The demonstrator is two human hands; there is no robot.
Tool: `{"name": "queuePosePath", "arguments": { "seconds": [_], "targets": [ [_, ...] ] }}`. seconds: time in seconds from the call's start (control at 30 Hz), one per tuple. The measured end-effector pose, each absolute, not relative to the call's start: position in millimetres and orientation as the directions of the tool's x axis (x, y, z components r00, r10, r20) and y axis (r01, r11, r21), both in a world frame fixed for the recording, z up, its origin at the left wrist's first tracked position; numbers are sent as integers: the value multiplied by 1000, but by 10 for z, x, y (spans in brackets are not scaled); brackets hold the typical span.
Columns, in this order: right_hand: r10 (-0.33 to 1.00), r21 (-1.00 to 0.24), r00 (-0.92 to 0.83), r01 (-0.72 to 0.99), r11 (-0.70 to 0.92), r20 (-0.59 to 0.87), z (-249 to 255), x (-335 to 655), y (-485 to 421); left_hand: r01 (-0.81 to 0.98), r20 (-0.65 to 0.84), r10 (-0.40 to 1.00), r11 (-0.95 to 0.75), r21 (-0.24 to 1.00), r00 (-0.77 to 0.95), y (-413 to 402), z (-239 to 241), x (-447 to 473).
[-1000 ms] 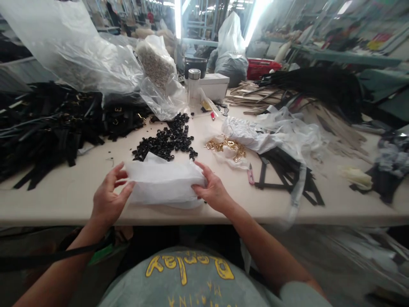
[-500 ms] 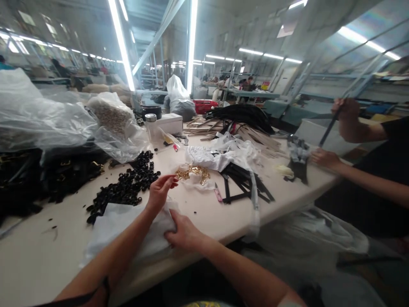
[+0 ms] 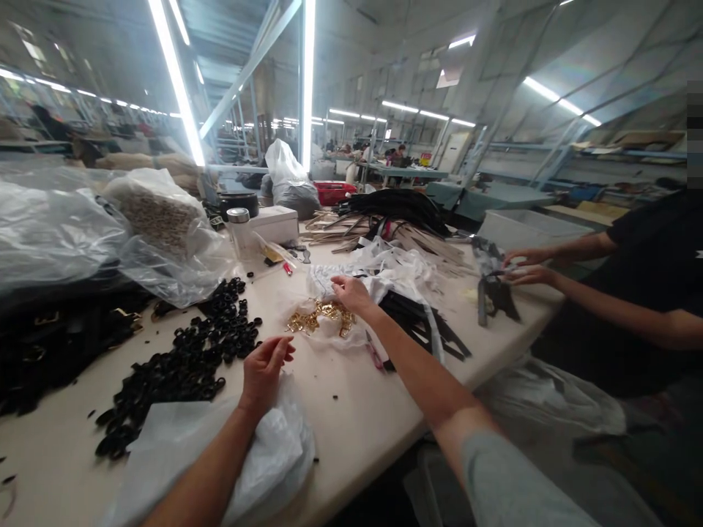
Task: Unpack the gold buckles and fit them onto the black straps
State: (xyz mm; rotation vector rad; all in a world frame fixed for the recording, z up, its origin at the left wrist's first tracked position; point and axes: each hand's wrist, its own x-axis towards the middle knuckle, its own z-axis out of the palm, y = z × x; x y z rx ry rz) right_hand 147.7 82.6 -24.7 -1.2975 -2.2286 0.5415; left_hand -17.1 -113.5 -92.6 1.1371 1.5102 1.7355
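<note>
Lying on the counter (image 3: 356, 428), gold-coloured hardware (image 3: 313, 320) sits between right hand (image 3: 354, 295) and left hand (image 3: 262, 372); whether either grip is spread or pinching, I cannot tell. White sheeting (image 3: 283, 443) lies nearer (black rings (image 3: 181, 362) heaped beside it).

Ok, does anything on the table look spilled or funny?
Maybe: a small black bit sits on the table, apart from the heap of black pieces, as if it had strayed. I see nothing plainly broken.
</note>
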Motion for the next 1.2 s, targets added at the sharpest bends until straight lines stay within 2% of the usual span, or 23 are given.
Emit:
{"name": "queuePosePath", "arguments": {
  "seconds": [0.23,0.37,0.47,0.57,0.73,0.9,0.97,1.0,1.03,1.07,1.1,1.2],
  "targets": [
    [845,-187,-503,826,532,184,-360,829,985,123,242,845,-209,970,-476,-1109,-973,-186],
    [799,-99,-579,796,597,164,-442,587,956,139,262,852,-223,965,-453,-1103,-995,-182],
    [789,-116,-598,782,613,139,-497,493,968,156,278,860,-233,960,-429,-1103,-1009,-179],
    [828,-188,-547,806,561,126,-510,434,1028,158,288,861,-244,957,-418,-1104,-1014,-180],
    [885,-458,-432,760,461,174,-373,510,1100,172,299,865,-249,953,-403,-1103,-1023,-189],
    [881,-782,-401,453,428,249,-275,829,848,195,318,871,-261,945,-374,-1103,-1063,-193],
    [889,-943,-409,159,292,206,-346,952,627,181,308,872,-257,949,-380,-1107,-1072,-194],
    [887,-988,-435,-43,151,155,-405,1001,504,171,297,873,-249,953,-386,-1109,-1069,-196],
    [871,-971,-482,-239,-24,97,-476,1039,382,158,282,875,-238,958,-393,-1110,-1061,-201],
    [838,-902,-544,-384,-200,46,-552,1066,265,142,264,879,-225,964,-398,-1110,-1047,-208],
    [796,-823,-605,-457,-339,8,-628,1080,159,126,248,881,-215,969,-402,-1107,-1028,-217],
    [680,-745,-731,-428,-511,-46,-815,1062,-59,72,202,885,-189,979,-419,-1083,-943,-257]
  ]
}}
